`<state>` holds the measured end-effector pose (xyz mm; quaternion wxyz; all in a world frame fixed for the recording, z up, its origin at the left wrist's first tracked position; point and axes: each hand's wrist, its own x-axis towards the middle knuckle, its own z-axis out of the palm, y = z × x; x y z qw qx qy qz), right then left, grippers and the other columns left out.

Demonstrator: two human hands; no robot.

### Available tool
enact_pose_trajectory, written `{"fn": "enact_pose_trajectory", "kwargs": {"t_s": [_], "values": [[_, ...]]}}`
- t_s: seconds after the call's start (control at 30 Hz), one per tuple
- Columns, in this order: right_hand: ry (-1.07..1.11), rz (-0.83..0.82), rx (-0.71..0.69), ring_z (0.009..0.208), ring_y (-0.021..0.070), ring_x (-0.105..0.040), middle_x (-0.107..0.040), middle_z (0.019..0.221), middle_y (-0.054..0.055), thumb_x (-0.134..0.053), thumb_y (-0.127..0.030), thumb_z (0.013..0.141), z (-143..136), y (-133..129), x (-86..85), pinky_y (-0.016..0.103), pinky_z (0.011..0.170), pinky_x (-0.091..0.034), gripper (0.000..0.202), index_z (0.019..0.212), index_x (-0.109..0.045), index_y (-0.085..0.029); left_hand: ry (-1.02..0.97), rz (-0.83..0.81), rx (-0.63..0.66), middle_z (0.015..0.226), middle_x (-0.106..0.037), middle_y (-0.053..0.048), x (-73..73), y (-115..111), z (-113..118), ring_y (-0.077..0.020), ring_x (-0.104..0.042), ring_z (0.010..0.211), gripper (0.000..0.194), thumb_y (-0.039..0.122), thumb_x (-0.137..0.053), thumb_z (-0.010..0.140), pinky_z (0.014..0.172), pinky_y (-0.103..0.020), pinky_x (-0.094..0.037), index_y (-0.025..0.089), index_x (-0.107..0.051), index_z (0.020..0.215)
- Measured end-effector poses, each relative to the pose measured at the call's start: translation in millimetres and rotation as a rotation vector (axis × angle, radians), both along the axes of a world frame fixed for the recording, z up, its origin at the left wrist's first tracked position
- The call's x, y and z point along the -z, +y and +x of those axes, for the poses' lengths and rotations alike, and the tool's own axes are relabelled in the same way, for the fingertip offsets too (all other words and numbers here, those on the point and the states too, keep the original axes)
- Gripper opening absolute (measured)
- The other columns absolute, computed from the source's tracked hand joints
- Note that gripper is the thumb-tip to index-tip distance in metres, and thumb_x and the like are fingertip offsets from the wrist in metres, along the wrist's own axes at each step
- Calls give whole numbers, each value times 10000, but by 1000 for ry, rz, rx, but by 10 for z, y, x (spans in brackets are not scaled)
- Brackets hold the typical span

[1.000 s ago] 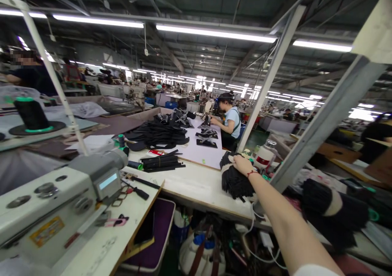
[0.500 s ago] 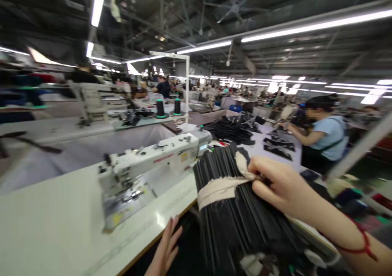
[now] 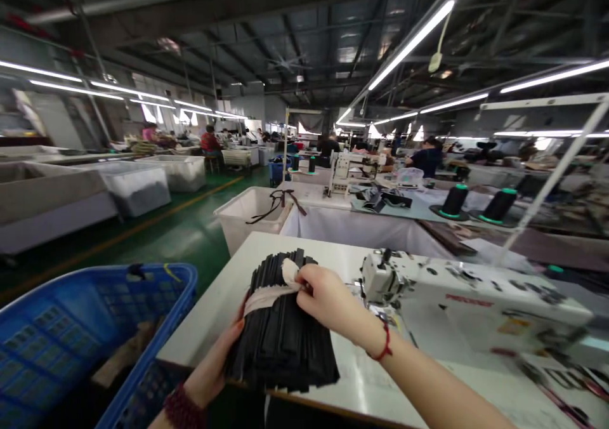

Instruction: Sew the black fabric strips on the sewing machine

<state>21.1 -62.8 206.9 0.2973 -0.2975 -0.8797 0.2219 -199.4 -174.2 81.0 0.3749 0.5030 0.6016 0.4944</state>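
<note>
A thick bundle of black strips (image 3: 290, 340) is tied round with a pale cloth band (image 3: 264, 297). My right hand (image 3: 328, 299) pinches the band at its knot, on the upper right of the bundle. Along the bundle's left side my left hand (image 3: 216, 359) is wrapped, thumb towards me; its other fingers are mostly hidden behind the strips. The bundle is over the front left part of the white sewing table (image 3: 375, 384); whether it rests on the top I cannot tell. To its right stands a white sewing machine (image 3: 466, 315).
At the lower left is a blue plastic basket (image 3: 188, 289) with material inside. A white bin (image 3: 247, 210) stands beyond the table, dark straps (image 3: 280, 202) over its edge. Thread cones (image 3: 454, 200) stand at the back right. Several people work farther off.
The view has swung left. My right hand has carried the bundle from right of the sewing machine to its left. My left hand, empty before, now holds the bundle's side.
</note>
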Motion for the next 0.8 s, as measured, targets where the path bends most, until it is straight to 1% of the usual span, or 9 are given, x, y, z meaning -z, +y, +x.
{"fn": "enact_pose_trajectory", "kwargs": {"t_s": [0.07, 0.13, 0.2, 0.3, 0.4, 0.5, 0.6, 0.7, 0.8], "values": [[-11, -62, -33, 708, 153, -486, -511, 715, -20, -544, 4, 676, -152, 198, 229, 260, 669, -367, 205, 718, -550, -196, 25, -46, -3, 1501, -480, -58, -104, 248, -148, -287, -444, 1371, 667, 531, -429, 924, 1089, -399, -437, 167, -394, 1482], [-25, -124, -64, 700, 146, -523, -559, 762, -9, -588, 4, 678, -207, 357, 478, 249, 658, -404, 216, 782, -608, -184, 50, -69, -44, 1512, -458, -128, -180, 463, -283, -312, -421, 1386, 703, 535, -512, 878, 1109, -411, -405, 115, -444, 1438], [-22, -188, -73, 722, 142, -568, -612, 849, 11, -611, 1, 700, -178, 489, 683, 241, 661, -443, 281, 916, -648, -177, 143, -17, -69, 1487, -495, -138, -278, 605, -366, -302, -437, 1380, 630, 527, -543, 859, 1134, -417, -369, 145, -528, 1360], [3, -259, -53, 768, 148, -605, -649, 886, 20, -594, 1, 753, -69, 635, 853, 248, 692, -471, 349, 1049, -650, -175, 399, 133, 29, 1274, -650, -100, -500, 742, -351, -267, -560, 1236, 390, 463, -523, 876, 1091, -416, -408, 212, -665, 1138], [29, -292, -28, 679, 145, -573, -617, 754, -9, -612, -24, 778, -10, 688, 919, 257, 654, -452, 251, 969, -669, -176, 600, 172, 158, 998, -688, -74, -687, 914, -193, -250, -620, 1004, 259, 418, -535, 869, 944, -394, -470, 217, -696, 896], [88, -277, -13, 734, 161, -555, -591, 763, -1, -610, -43, 791, -27, 662, 965, 279, 706, -435, 152, 789, -644, -191, 672, 147, 164, 855, -642, -50, -704, 1146, 14, -257, -589, 883, 190, 395, -628, 792, 843, -399, -451, 214, -634, 738], [182, -266, 2, 816, 176, -540, -580, 858, 18, -572, -75, 820, -60, 619, 1024, 296, 762, -422, 143, 756, -587, -201, 636, 150, 137, 811, -607, -41, -619, 1351, 184, -256, -561, 835, 142, 324, -645, 743, 793, -391, -423, 212, -582, 684], [277, -307, 23, 703, 164, -502, -538, 751, 1, -527, -210, 902, -77, 599, 1056, 287, 680, -414, 172, 731, -518, -210, 536, 174, 165, 727, -580, -16, -580, 1445, 281, -214, -549, 734, 156, 296, -560, 784, 718, -342, -420, 218, -541, 650], [380, -363, 5, 616, 152, -490, -504, 658, -21, -437, -375, 975, -80, 579, 960, 269, 600, -416, 290, 730, -476, -223, 395, 212, 162, 711, -590, -2, -609, 1447, 306, -193, -559, 701, 210, 360, -488, 857, 692, -313, -437, 220, -549, 713]]}}
